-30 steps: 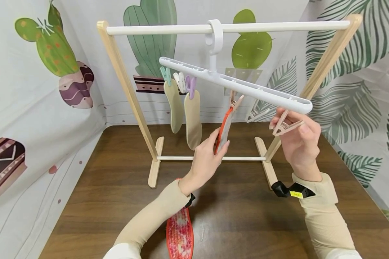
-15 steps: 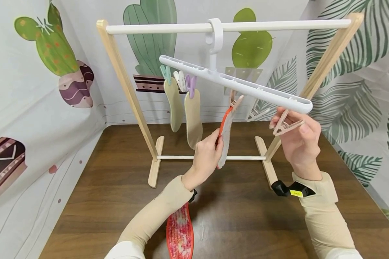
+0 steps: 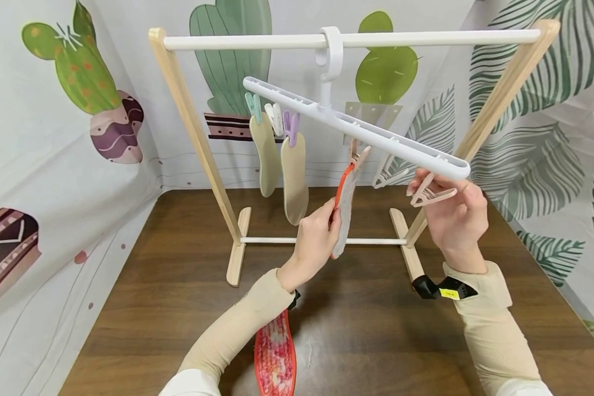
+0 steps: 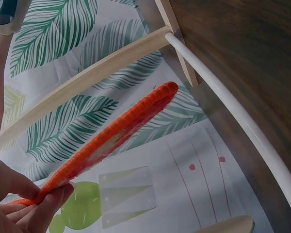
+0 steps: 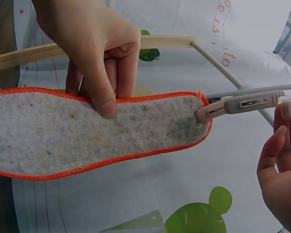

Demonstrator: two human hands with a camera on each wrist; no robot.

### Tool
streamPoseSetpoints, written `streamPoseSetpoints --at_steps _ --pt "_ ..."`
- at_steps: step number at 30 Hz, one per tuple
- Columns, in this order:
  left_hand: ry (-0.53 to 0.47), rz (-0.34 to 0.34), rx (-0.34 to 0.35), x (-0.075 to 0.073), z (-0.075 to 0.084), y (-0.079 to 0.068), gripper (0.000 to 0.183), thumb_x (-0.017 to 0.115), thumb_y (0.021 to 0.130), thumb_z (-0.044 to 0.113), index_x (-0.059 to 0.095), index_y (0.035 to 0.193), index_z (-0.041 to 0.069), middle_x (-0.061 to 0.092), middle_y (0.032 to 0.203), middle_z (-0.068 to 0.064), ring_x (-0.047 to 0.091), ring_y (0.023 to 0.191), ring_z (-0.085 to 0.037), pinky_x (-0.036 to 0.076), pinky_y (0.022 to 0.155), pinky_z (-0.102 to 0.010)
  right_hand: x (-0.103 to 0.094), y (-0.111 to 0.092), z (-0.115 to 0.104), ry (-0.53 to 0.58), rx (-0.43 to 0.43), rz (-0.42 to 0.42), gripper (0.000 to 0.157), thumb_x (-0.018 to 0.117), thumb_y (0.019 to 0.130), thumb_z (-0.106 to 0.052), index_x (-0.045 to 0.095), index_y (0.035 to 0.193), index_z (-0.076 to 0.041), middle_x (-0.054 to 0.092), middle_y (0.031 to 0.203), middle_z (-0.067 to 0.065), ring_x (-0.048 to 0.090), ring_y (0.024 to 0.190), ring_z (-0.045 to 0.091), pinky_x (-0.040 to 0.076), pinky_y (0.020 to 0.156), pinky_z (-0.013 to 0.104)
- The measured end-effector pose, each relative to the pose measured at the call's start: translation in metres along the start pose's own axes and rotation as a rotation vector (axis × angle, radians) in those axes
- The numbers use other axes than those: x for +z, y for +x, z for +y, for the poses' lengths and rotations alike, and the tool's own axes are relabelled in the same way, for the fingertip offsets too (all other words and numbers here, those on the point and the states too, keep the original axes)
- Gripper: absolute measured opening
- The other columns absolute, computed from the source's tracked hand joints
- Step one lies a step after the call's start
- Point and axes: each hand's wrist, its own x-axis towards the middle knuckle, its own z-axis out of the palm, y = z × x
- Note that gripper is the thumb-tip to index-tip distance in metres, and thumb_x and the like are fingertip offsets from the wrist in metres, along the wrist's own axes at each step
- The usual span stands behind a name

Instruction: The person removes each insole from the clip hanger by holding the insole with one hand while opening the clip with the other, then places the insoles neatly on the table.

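Observation:
My left hand pinches a red-edged insole by its side, thumb on its grey felt back. A pale pink clothespin on the white hanger grips the insole's upper end. Under the hanger's near right end, my right hand holds another pink clothespin between thumb and fingers. That insole's patterned red face shows edge-on in the left wrist view, above the left fingertips. Two beige insoles hang further left from a green and a purple clothespin.
A wooden rack with a white top rod carries the hanger. White clothespins hang from it too. A red patterned insole lies on the brown table, partly under the left forearm.
The left thumb has curled in against the insole, and its lower end now shows below the hand. The hanger's right end has shifted slightly left with the right hand.

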Motion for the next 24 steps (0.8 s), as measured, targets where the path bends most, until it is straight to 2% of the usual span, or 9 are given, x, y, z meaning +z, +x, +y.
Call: streamPoseSetpoints --at_steps 2,5,11,15,18,21,22,23,24 --pt "0.0 -0.002 0.004 0.0 0.0 0.0 0.011 0.054 0.088 0.006 0.061 0.095 0.004 0.065 0.075 -0.006 0.061 0.063 -0.013 0.05 0.053 -0.022 -0.001 0.001 0.001 -0.004 0.023 0.025 0.036 0.043 0.086 -0.013 0.058 0.1 0.017 0.063 0.095 0.029 0.06 0.079 0.035 0.047 0.075 0.04" --pt "0.001 -0.005 0.003 0.0 -0.001 -0.001 0.011 0.054 0.088 0.007 0.061 0.095 0.004 0.064 0.074 -0.005 0.06 0.062 -0.012 0.05 0.053 -0.022 -0.002 0.003 0.003 -0.102 0.014 0.059 0.035 0.042 0.089 -0.011 0.058 0.101 0.017 0.065 0.091 0.026 0.063 0.076 0.031 0.05 0.072 0.037" --pt "-0.008 -0.006 0.008 0.0 -0.002 -0.002 0.012 0.054 0.089 0.007 0.062 0.097 0.002 0.066 0.076 -0.006 0.061 0.063 -0.012 0.05 0.053 -0.02 0.003 0.007 0.008 -0.19 -0.021 0.107 0.021 0.057 0.082 0.006 0.06 0.099 0.017 0.067 0.084 0.024 0.065 0.07 0.027 0.054 0.07 0.034" --pt "-0.013 -0.008 0.013 0.0 -0.001 -0.002 0.013 0.054 0.089 0.007 0.062 0.097 0.002 0.066 0.077 -0.006 0.062 0.064 -0.012 0.05 0.054 -0.02 0.005 0.01 0.011 -0.22 -0.007 0.137 0.02 0.052 0.081 0.016 0.061 0.098 0.014 0.068 0.083 0.02 0.065 0.069 0.024 0.055 0.07 0.03" --pt "-0.023 -0.019 0.015 0.001 0.0 -0.003 0.013 0.054 0.089 0.007 0.062 0.097 0.002 0.066 0.078 -0.006 0.062 0.064 -0.011 0.051 0.055 -0.02 0.0 0.009 0.013 -0.313 0.008 0.139 0.022 0.05 0.081 0.018 0.062 0.099 0.012 0.069 0.084 0.018 0.065 0.069 0.021 0.053 0.067 0.025" --pt "-0.023 -0.03 0.015 0.002 0.0 -0.003 0.013 0.053 0.089 0.007 0.062 0.098 0.002 0.066 0.079 -0.005 0.062 0.065 -0.012 0.051 0.057 -0.02 -0.002 0.01 0.015 -0.343 0.024 0.1 0.019 0.057 0.08 0.012 0.063 0.098 0.009 0.07 0.086 0.016 0.063 0.068 0.019 0.05 0.064 0.022" --pt "-0.022 -0.031 0.014 0.002 0.0 -0.003 0.013 0.053 0.089 0.007 0.062 0.098 0.002 0.067 0.08 -0.005 0.062 0.066 -0.012 0.051 0.057 -0.02 -0.006 0.01 0.015 -0.342 0.04 0.096 0.019 0.06 0.079 0.01 0.063 0.098 0.01 0.07 0.087 0.016 0.062 0.068 0.019 0.048 0.064 0.023" --pt "-0.017 -0.031 0.015 0.003 0.0 -0.004 0.014 0.053 0.089 0.007 0.062 0.098 0.002 0.067 0.08 -0.005 0.062 0.066 -0.012 0.051 0.057 -0.02 -0.034 0.013 0.023 -0.278 0.065 -0.005 0.025 0.06 0.081 0.008 0.063 0.105 0.006 0.07 0.092 0.013 0.063 0.072 0.016 0.048 0.065 0.019" --pt "-0.013 -0.03 0.016 0.003 0.001 -0.004 0.014 0.053 0.089 0.007 0.062 0.098 0.002 0.066 0.08 -0.005 0.062 0.066 -0.012 0.051 0.058 -0.02 -0.062 0.015 0.03 -0.271 0.087 -0.052 0.026 0.057 0.082 0.009 0.062 0.107 0.006 0.07 0.093 0.013 0.063 0.071 0.015 0.047 0.065 0.017"
